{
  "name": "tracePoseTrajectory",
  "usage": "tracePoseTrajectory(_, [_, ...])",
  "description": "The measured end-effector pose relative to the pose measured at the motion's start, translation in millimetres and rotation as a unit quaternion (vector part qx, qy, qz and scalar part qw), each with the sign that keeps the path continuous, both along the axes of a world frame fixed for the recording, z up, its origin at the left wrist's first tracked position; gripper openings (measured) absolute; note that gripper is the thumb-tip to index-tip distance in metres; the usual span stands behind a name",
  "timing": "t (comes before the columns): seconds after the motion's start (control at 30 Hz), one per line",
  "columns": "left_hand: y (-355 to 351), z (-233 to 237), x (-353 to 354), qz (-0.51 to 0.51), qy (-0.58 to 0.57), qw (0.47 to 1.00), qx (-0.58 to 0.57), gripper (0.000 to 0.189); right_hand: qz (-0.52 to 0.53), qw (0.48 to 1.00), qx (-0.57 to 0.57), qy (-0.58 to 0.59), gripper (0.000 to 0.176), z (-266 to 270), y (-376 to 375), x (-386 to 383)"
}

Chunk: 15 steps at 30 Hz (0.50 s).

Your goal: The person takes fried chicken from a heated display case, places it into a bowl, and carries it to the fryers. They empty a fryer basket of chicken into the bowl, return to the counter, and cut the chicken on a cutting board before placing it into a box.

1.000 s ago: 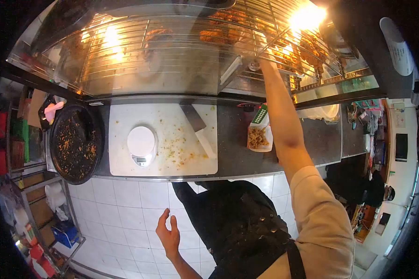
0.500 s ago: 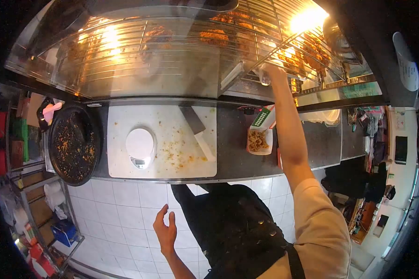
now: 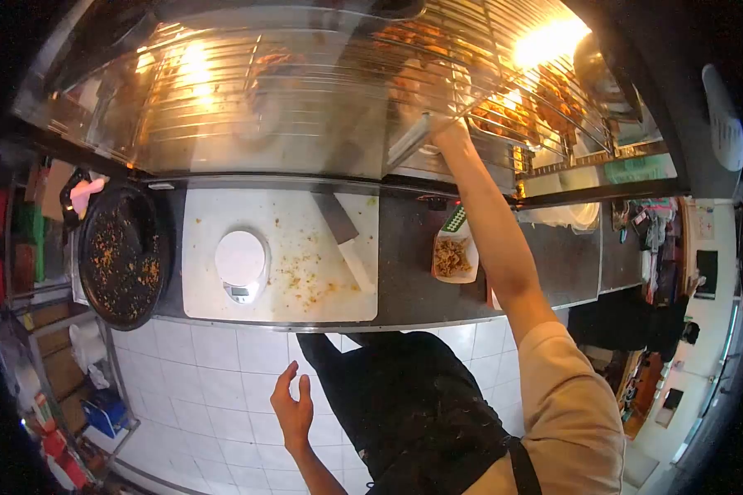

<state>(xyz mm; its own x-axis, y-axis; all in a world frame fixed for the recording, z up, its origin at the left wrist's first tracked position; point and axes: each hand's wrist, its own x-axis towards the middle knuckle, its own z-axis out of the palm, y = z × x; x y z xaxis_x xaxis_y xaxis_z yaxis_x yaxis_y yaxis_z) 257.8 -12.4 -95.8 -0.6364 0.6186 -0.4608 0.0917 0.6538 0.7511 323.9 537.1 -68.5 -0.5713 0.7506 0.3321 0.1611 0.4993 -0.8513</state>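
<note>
Head view: I look down past the warmer to the counter and the floor.
Right hand [image 3: 428, 91]: my arm is stretched up and into the warmer [image 3: 264, 124], with the hand at the wire rack [image 3: 322, 82]. Glass and glare blur the fingers, so I cannot tell how far they are closed or whether they hold anything.
Fried pieces [image 3: 512, 111]: they lie on the rack just right of my hand, under the lamp [image 3: 549, 40]. I judge they are kept there to stay hot and drain.
Left hand [image 3: 293, 408]: it hangs low over the tiled floor, fingers loosely spread and holding nothing, well apart from the counter [image 3: 404, 280]. I judge it is only out for balance.
Board [image 3: 305, 280]: white, flat on the counter below the warmer and strewn with crumbs.
Scale [image 3: 241, 257]: it stands on the board's left part with its plate bare.
Blade [image 3: 338, 216]: it lies flat at the board's far edge.
Pan [image 3: 120, 256]: round and dark, left of the board, holding only loose crumbs.
Tray [image 3: 452, 257]: small and white, right of the board beside my arm, with a heap of fried bits in it.
</note>
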Motion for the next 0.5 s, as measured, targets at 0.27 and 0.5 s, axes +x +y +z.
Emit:
tracePoseTrajectory(0.27, [-11.9, -15.9, 11.0, 0.036, -0.005, 0.999, -0.009, 0.031, 0.202, 0.905, -0.259, 0.271, 0.042, -22.4, 55.9, -48.4])
tracePoseTrajectory(0.5, [-24.9, -23.4, 20.2, 0.037, -0.013, 0.999, -0.032, 0.032, 0.238, 0.843, -0.330, 0.351, 0.043, -37.8, 78.1, -51.5])
